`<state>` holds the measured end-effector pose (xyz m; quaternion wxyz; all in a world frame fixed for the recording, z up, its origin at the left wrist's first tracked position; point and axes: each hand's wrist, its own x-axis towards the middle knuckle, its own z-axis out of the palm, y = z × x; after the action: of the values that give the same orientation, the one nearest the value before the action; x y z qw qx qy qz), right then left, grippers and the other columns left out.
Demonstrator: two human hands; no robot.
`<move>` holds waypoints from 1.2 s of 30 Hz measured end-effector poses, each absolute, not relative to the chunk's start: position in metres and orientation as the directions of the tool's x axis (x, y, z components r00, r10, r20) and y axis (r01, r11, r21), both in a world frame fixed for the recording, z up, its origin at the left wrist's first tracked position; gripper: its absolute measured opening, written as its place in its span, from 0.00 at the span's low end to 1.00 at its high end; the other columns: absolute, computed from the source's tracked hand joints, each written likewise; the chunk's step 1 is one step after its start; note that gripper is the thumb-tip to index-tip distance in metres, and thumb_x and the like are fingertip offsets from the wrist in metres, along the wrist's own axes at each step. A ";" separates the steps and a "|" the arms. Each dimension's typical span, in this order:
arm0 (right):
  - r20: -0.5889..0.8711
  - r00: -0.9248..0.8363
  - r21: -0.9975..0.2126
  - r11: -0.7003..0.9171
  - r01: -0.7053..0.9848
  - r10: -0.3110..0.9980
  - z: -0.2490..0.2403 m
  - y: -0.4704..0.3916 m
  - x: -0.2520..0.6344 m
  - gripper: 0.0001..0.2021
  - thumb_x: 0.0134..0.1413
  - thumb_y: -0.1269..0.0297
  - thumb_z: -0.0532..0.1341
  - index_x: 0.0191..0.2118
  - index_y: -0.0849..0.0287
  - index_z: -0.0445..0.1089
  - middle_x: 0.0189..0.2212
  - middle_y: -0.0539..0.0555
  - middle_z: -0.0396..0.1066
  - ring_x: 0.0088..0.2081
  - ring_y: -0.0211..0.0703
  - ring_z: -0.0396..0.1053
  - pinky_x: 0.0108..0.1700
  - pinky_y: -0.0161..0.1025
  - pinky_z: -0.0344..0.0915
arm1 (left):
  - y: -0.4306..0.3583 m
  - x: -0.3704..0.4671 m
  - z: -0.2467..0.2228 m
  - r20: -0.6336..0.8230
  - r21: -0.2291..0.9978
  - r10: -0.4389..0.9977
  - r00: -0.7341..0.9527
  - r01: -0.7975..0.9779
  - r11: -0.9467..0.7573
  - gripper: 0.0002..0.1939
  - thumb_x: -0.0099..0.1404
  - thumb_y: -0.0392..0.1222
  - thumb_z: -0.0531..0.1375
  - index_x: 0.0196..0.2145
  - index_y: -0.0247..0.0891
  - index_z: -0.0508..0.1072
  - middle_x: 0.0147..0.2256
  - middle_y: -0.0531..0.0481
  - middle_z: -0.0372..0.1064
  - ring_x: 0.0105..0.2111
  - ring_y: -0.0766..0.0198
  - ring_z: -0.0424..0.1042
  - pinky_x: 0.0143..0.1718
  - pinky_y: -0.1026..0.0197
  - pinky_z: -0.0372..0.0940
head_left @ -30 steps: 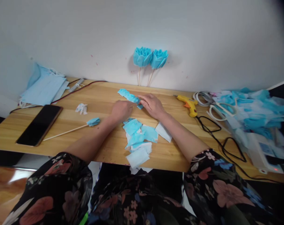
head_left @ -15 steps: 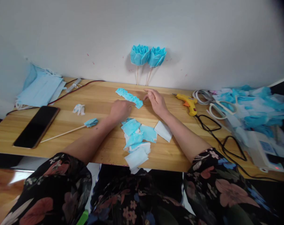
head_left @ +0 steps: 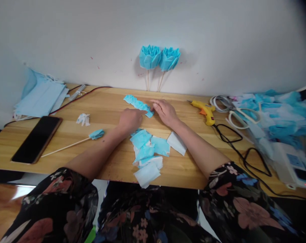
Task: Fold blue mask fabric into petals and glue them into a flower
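Observation:
A narrow strip of crinkled blue mask fabric (head_left: pixel 134 100) lies slantwise on the table between my hands. My left hand (head_left: pixel 131 119) rests at its near side, index finger stretched out onto the strip's right part and the other fingers bent beneath. From the right, my right hand (head_left: pixel 165 111) reaches the strip's right end with fingers and thumb apart, holding nothing. Blue and white fabric pieces (head_left: pixel 144 152) lie loosely piled below my hands. A wooden stick with a small blue fabric bud (head_left: pixel 96 134) lies left of my left forearm.
Two blue fabric flowers (head_left: pixel 150 57) on sticks lean against the wall. At right are a yellow glue gun (head_left: pixel 205 110), white-handled scissors (head_left: pixel 240 118), a heap of fabric scraps (head_left: pixel 281 114) and a white power strip (head_left: pixel 288 162). Leftward lie a phone (head_left: pixel 36 140) and stacked masks (head_left: pixel 41 96).
My right hand has moved left to the strip's right end. My left index finger has stretched out onto the strip. The whole view has shifted slightly.

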<state>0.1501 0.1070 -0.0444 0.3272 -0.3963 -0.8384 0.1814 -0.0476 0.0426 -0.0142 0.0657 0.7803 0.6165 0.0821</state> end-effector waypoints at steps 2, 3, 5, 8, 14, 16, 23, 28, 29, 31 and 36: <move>0.408 -0.474 -0.563 0.624 0.543 0.780 -0.044 0.107 0.150 0.36 0.69 0.36 0.40 0.58 0.56 0.73 0.41 0.58 0.81 0.52 0.55 0.73 0.56 0.52 0.67 | 0.043 -0.046 -0.011 0.021 0.176 0.973 0.230 0.957 -0.230 0.25 0.71 0.35 0.50 0.59 0.48 0.77 0.52 0.45 0.79 0.50 0.50 0.79 0.53 0.50 0.69; 0.419 -0.463 -0.572 0.623 0.533 0.781 -0.043 0.106 0.151 0.36 0.69 0.36 0.41 0.58 0.56 0.72 0.41 0.58 0.81 0.52 0.54 0.74 0.56 0.52 0.67 | 0.043 -0.046 -0.010 0.012 0.165 0.972 0.233 0.959 -0.232 0.25 0.71 0.35 0.50 0.59 0.48 0.77 0.52 0.45 0.80 0.49 0.50 0.79 0.52 0.50 0.69; 0.450 -0.411 -0.610 0.609 0.507 0.793 -0.042 0.107 0.152 0.34 0.69 0.37 0.42 0.59 0.54 0.71 0.40 0.57 0.81 0.51 0.53 0.74 0.56 0.52 0.67 | 0.043 -0.046 -0.010 -0.001 0.147 0.970 0.245 0.959 -0.242 0.25 0.71 0.36 0.50 0.59 0.48 0.76 0.51 0.44 0.80 0.47 0.49 0.79 0.51 0.49 0.69; 0.479 -0.327 -0.657 0.579 0.483 0.815 -0.042 0.109 0.155 0.32 0.70 0.37 0.43 0.57 0.53 0.71 0.39 0.55 0.80 0.48 0.51 0.75 0.56 0.51 0.68 | 0.043 -0.047 -0.012 -0.001 0.138 0.965 0.262 0.956 -0.259 0.25 0.72 0.37 0.49 0.59 0.48 0.77 0.51 0.43 0.80 0.47 0.49 0.80 0.50 0.49 0.69; 0.484 -0.324 -0.666 0.582 0.466 0.813 -0.044 0.110 0.156 0.31 0.69 0.37 0.45 0.55 0.53 0.73 0.38 0.56 0.81 0.47 0.51 0.76 0.55 0.51 0.69 | 0.045 -0.052 -0.018 0.048 0.225 0.968 0.247 0.941 -0.252 0.25 0.71 0.36 0.50 0.58 0.49 0.77 0.54 0.46 0.78 0.51 0.50 0.79 0.53 0.50 0.70; 0.484 -0.343 -0.654 0.593 0.470 0.805 -0.043 0.108 0.155 0.31 0.69 0.37 0.45 0.55 0.53 0.73 0.38 0.56 0.81 0.48 0.52 0.76 0.56 0.52 0.68 | 0.046 -0.053 -0.020 0.070 0.265 0.968 0.241 0.931 -0.251 0.24 0.71 0.36 0.50 0.58 0.49 0.78 0.55 0.47 0.78 0.53 0.51 0.78 0.54 0.51 0.70; 0.490 -0.374 -0.622 0.616 0.484 0.788 -0.040 0.106 0.154 0.30 0.70 0.39 0.44 0.56 0.54 0.73 0.38 0.56 0.82 0.48 0.52 0.76 0.56 0.52 0.68 | 0.047 -0.058 -0.027 0.137 0.355 0.957 0.256 0.889 -0.289 0.24 0.70 0.34 0.51 0.55 0.48 0.79 0.54 0.49 0.78 0.53 0.55 0.78 0.56 0.53 0.70; 0.465 -0.418 -0.602 0.625 0.497 0.780 -0.040 0.106 0.154 0.30 0.71 0.40 0.43 0.57 0.53 0.72 0.38 0.55 0.81 0.48 0.51 0.76 0.55 0.51 0.68 | 0.046 -0.058 -0.026 0.118 0.345 0.959 0.257 0.895 -0.282 0.24 0.70 0.34 0.51 0.55 0.47 0.80 0.54 0.48 0.78 0.52 0.55 0.79 0.55 0.53 0.70; 0.458 -0.431 -0.593 0.629 0.503 0.777 -0.040 0.106 0.154 0.30 0.71 0.40 0.43 0.58 0.53 0.72 0.38 0.56 0.81 0.48 0.52 0.76 0.55 0.51 0.69 | 0.046 -0.057 -0.025 0.112 0.336 0.959 0.259 0.899 -0.281 0.24 0.70 0.34 0.51 0.55 0.47 0.80 0.54 0.48 0.78 0.52 0.54 0.79 0.54 0.53 0.70; 0.443 -0.458 -0.573 0.637 0.516 0.770 -0.042 0.106 0.153 0.31 0.70 0.39 0.42 0.58 0.53 0.72 0.39 0.56 0.81 0.49 0.53 0.75 0.55 0.52 0.69 | 0.046 -0.056 -0.024 0.097 0.316 0.958 0.269 0.905 -0.286 0.24 0.70 0.34 0.50 0.55 0.46 0.80 0.53 0.47 0.79 0.51 0.54 0.79 0.54 0.53 0.69; 0.412 -0.479 -0.524 0.631 0.571 0.775 -0.045 0.107 0.151 0.32 0.70 0.39 0.41 0.60 0.53 0.71 0.40 0.57 0.82 0.51 0.58 0.74 0.55 0.56 0.68 | 0.046 -0.054 -0.020 0.064 0.270 0.957 0.285 0.918 -0.291 0.25 0.70 0.34 0.50 0.56 0.47 0.79 0.51 0.46 0.80 0.50 0.52 0.79 0.54 0.51 0.69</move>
<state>0.1505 0.1071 -0.0450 0.3193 -0.3984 -0.8448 0.1597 -0.0536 0.0455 -0.0197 0.0904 0.7963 0.5885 0.1067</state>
